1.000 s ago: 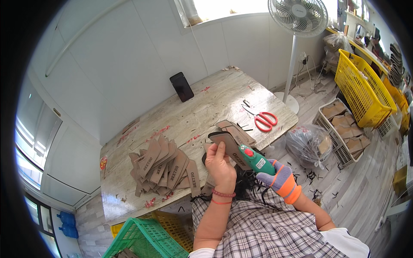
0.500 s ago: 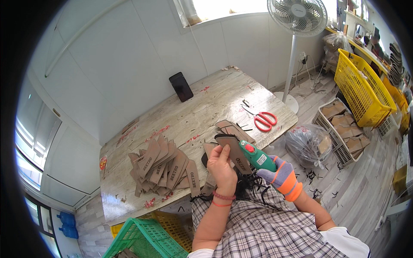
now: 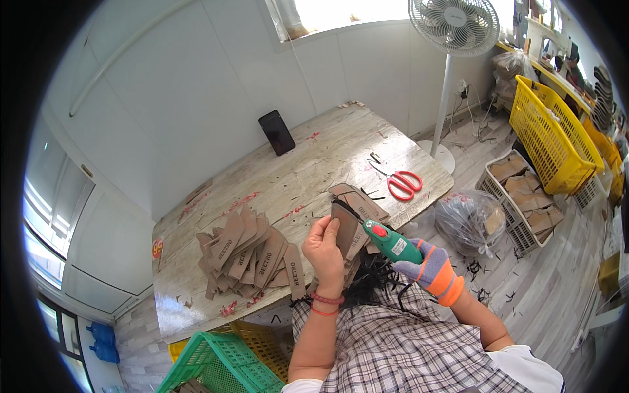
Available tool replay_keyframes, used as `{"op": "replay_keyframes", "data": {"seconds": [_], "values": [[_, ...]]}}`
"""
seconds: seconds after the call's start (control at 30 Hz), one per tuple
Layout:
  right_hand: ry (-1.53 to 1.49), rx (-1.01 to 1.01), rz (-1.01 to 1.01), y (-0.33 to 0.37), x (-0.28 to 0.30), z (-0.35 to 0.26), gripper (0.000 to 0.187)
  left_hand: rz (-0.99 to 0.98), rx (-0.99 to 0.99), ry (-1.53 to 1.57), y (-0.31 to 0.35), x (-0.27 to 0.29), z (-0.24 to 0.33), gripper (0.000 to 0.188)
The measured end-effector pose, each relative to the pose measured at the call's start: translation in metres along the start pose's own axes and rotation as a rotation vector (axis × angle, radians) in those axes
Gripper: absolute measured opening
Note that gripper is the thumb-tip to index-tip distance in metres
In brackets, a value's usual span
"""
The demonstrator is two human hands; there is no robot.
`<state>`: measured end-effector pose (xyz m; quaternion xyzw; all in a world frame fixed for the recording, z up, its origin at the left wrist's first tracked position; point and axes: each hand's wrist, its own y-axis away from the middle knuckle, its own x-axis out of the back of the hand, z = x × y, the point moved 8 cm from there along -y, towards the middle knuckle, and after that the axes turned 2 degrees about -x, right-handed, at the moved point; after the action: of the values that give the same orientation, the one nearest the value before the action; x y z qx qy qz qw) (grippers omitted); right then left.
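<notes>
Between thumb and fingers, my bare left hand (image 3: 323, 254) pinches a flat brown piece (image 3: 343, 221) with a black edge strip. My right hand (image 3: 429, 270), in a grey and orange glove, is wrapped round a green handheld power cutter (image 3: 400, 247) with a red button. Its tip is close to the black edge of the piece; whether they touch I cannot tell. Black trimmings (image 3: 378, 281) lie heaped on my lap below. Just beyond my hands, a few more brown pieces (image 3: 364, 202) rest on the table. To the left is a loose pile of printed brown pieces (image 3: 244, 254).
Red-handled scissors (image 3: 405, 186) lie near the right edge of the table (image 3: 229, 177). A dark phone (image 3: 276, 133) leans on the wall. Right of the table are a filled plastic bag (image 3: 470, 221), a yellow crate (image 3: 550, 131) and a standing fan (image 3: 452, 26). A green crate (image 3: 213, 360) stands below left.
My left hand has shifted left and slightly down with the brown piece, which has turned. The cutter has moved slightly down, its tip still near the piece's edge.
</notes>
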<state>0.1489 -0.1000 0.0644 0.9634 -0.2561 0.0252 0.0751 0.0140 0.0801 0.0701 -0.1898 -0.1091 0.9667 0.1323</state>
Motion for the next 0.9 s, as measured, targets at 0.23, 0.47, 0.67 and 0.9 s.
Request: {"op": "replay_keyframes", "data": {"seconds": [0.23,0.47,0.67,0.9], "values": [[0.021,0.023,-0.003,-0.002,0.003,0.004,0.051,-0.076,-0.029,-0.150,-0.002,0.001,-0.001,0.013],[0.028,0.023,0.010,-0.005,0.005,0.002,0.051,-0.214,0.012,-0.182,0.004,-0.009,-0.008,0.011],[0.001,0.009,-0.002,-0.005,0.007,0.001,0.050,-0.310,-0.015,-0.246,0.003,-0.013,-0.003,0.011],[0.037,-0.006,-0.017,-0.002,0.009,-0.002,0.048,-0.431,-0.191,-0.482,-0.005,-0.021,0.032,0.008]]}}
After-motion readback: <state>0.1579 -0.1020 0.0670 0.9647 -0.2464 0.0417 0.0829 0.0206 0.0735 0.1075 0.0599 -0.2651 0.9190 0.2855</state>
